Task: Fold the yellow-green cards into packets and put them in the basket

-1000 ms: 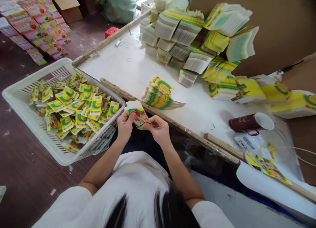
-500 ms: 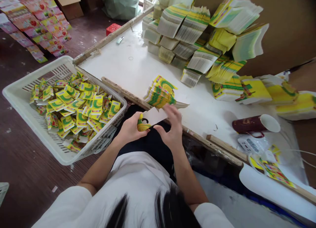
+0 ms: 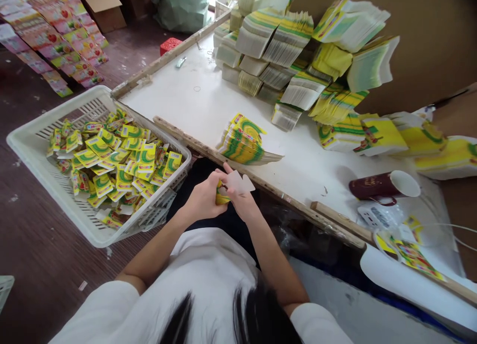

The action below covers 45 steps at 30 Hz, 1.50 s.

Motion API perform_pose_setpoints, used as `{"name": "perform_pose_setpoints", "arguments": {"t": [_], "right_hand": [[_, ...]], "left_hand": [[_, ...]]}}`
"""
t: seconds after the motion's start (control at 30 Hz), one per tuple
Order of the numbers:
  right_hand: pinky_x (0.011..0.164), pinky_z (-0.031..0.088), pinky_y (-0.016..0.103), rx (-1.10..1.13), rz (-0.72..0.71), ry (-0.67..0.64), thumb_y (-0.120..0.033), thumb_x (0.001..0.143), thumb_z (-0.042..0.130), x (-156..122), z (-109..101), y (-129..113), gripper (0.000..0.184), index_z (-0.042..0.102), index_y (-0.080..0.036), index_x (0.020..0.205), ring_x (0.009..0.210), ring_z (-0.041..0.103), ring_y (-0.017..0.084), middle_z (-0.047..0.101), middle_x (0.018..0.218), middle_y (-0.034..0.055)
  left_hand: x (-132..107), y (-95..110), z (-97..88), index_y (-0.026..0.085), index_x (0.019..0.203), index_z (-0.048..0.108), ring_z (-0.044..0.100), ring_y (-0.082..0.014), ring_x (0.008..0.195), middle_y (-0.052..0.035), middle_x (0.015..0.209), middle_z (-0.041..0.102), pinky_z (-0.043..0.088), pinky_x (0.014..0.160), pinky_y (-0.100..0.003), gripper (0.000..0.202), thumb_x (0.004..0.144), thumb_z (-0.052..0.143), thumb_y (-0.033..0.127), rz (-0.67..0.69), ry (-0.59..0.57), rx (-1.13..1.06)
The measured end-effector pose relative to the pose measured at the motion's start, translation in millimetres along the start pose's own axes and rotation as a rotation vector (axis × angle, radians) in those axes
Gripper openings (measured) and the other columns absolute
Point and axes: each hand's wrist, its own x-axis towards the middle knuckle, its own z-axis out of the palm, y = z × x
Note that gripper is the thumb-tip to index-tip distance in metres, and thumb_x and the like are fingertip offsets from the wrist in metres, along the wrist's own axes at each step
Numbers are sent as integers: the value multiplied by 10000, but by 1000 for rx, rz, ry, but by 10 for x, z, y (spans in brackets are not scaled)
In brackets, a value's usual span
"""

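- Change: half a second ago the right hand (image 3: 244, 202) had its fingers spread and blurred; now it is in against the left hand (image 3: 204, 197), over the carton (image 3: 241, 183).
- Carton: between both hands, just short of the table edge. Yellow side by the left fingers, pale flap sticking out over the right hand.
- Left grip: narrow, holding the carton. Right: touching it, fingers partly hidden; can't tell if it pinches.
- Meaning, my read: both hands now work one piece, flap not yet tucked.
- Beyond grip: fanned carton stack (image 3: 244, 140). Left of grip: crate (image 3: 149, 200) of small cartons (image 3: 112, 158).
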Motion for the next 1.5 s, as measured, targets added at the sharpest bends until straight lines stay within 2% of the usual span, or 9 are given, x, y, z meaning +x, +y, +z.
{"name": "perform_pose_setpoints", "arguments": {"t": [0.23, 0.33, 0.47, 0.7, 0.93, 1.03, 1.13, 1.2, 1.5], "right_hand": [[1188, 382, 402, -448, -274, 154, -212, 938, 508, -21, -49, -78, 456, 613, -297, 1374, 1359, 535, 215, 582, 1455, 36], [1126, 457, 421, -389, -253, 250, -272, 941, 546, 12, -130, -7, 546, 483, -276, 1483, 1337, 559, 232, 555, 1480, 79], [1108, 467, 436, -591, -302, 75, -355, 902, 653, -3, -223, 9, 596, 502, -255, 1470, 1463, 394, 298, 326, 1627, 121], [1084, 480, 432, -751, -316, -102, -329, 928, 627, -4, -461, -248, 234, 748, -250, 1113, 1331, 559, 259, 597, 1408, 107], [1114, 443, 488, -661, -335, 103, -323, 900, 645, 91, -167, -94, 459, 557, -207, 1335, 1360, 524, 287, 578, 1415, 159], [1055, 500, 462, -662, -360, 192, -393, 868, 693, 222, -264, -202, 629, 465, -222, 1429, 1213, 631, 283, 578, 1414, 153], [1054, 487, 480, -833, -456, 517, -395, 896, 647, 459, -579, -376, 473, 564, -220, 1327, 1174, 625, 287, 648, 1288, 131], [1036, 479, 512, -989, -435, 621, -352, 890, 638, 645, -797, -431, 443, 587, -185, 1298, 1180, 594, 317, 653, 1246, 153], [912, 495, 479, -1161, -294, 633, -183, 789, 677, 861, -946, -532, 376, 578, -180, 1152, 944, 620, 277, 649, 963, 87]], "left_hand": [[33, -37, 93, 195, 1334, 302, 626, -271, 1052, -152, 1262, 515, 533, 851, -420, 810, 660, 747, 253, -89, 145, 5], [58, -28, -34, 205, 1207, 481, 589, -305, 1111, -113, 1167, 587, 494, 942, -473, 578, 703, 755, 277, -127, 121, 143], [74, -62, -195, 222, 1141, 568, 611, -263, 1041, -77, 1085, 636, 512, 931, -415, 497, 707, 789, 322, -119, 133, 92], [106, -71, -233, 215, 1131, 605, 634, -243, 997, -73, 1063, 660, 530, 900, -383, 521, 682, 825, 359, -56, 69, 16], [81, -99, -260, 210, 1125, 607, 634, -259, 1001, -74, 1040, 644, 525, 894, -395, 479, 704, 797, 335, -124, 135, 124], [-42, -293, -472, 211, 1180, 585, 611, -306, 1078, -100, 1118, 636, 484, 964, -473, 552, 691, 806, 339, -285, 302, 225], [-169, -531, -726, 151, 1348, 462, 439, -421, 1320, -204, 1373, 507, 306, 1121, -616, 850, 615, 851, 336, -502, 658, 449], [-213, -628, -802, 125, 1416, 382, 342, -447, 1398, -243, 1471, 407, 243, 1155, -635, 965, 611, 855, 368, -536, 726, 486], [-94, -407, -325, 213, 1286, 548, 543, -304, 1271, -131, 1307, 602, 432, 1089, -519, 530, 808, 713, 374, -314, 307, 54]]}}
